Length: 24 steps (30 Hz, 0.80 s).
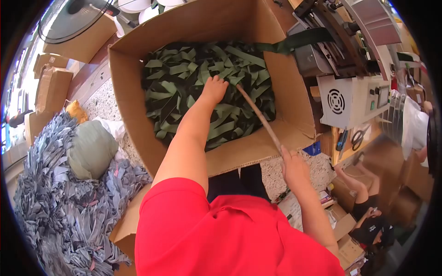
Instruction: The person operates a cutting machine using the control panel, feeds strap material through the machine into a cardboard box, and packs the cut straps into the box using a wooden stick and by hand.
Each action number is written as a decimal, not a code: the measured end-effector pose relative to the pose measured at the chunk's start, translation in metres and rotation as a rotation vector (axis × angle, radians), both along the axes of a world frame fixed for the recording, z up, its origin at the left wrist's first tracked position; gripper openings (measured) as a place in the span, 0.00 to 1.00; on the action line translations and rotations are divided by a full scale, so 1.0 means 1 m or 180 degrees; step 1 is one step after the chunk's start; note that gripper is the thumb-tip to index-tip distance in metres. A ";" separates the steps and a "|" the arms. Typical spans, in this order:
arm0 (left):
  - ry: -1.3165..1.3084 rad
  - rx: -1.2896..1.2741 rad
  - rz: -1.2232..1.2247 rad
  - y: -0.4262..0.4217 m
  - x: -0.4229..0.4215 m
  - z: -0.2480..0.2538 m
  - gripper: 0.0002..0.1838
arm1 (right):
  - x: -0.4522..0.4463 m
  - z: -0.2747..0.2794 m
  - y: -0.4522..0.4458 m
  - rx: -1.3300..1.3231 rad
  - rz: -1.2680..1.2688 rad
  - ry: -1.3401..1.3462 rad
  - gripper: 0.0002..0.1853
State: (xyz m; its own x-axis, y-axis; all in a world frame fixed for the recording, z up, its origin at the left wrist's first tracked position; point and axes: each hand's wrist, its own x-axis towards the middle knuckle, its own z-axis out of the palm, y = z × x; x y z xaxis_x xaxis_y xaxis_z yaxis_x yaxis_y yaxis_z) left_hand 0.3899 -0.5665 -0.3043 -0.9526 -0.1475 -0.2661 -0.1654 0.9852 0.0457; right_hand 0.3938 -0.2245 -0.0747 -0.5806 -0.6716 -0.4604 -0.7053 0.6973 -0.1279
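A large open cardboard box (230,164) holds a heap of cut dark green webbing strips (161,95). My left hand (215,89) reaches down into the heap, its fingers curled together over the strips, and the fingertips are partly hidden. In my right hand (294,168), at the box's near right edge, is a thin wooden stick (260,115). The stick slants over the box wall, and its far tip touches the strips just right of my left hand. A longer green band (304,40) runs from the box's far right side to a machine.
The machine (352,99) has a white vented case and stands right of the box. Scissors (359,138) lie below it. A pile of blue-grey cloth strips (69,198) fills the left floor. A fan (76,18) stands far left; another person (368,207) is at lower right.
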 end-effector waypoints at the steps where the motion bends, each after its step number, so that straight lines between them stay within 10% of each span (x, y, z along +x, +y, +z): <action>1: -0.0090 -0.0194 -0.0113 -0.004 -0.010 -0.010 0.18 | -0.001 0.000 -0.001 0.0057 -0.0027 -0.0013 0.23; 5: -0.0559 -0.0634 -0.0050 -0.021 -0.019 -0.044 0.14 | -0.005 -0.006 -0.004 -0.0042 -0.0142 -0.0127 0.24; 9: 0.0276 0.0624 0.0800 -0.030 0.001 -0.022 0.11 | -0.004 -0.004 0.002 -0.0120 -0.0059 -0.0156 0.27; 16: 0.2727 0.5574 0.3757 -0.001 0.112 0.127 0.05 | -0.002 0.024 0.016 -0.1019 0.0311 0.0109 0.31; 24: 0.3564 0.5458 0.3446 0.058 0.173 0.242 0.02 | 0.032 0.067 0.034 -0.2095 0.0297 -0.0539 0.36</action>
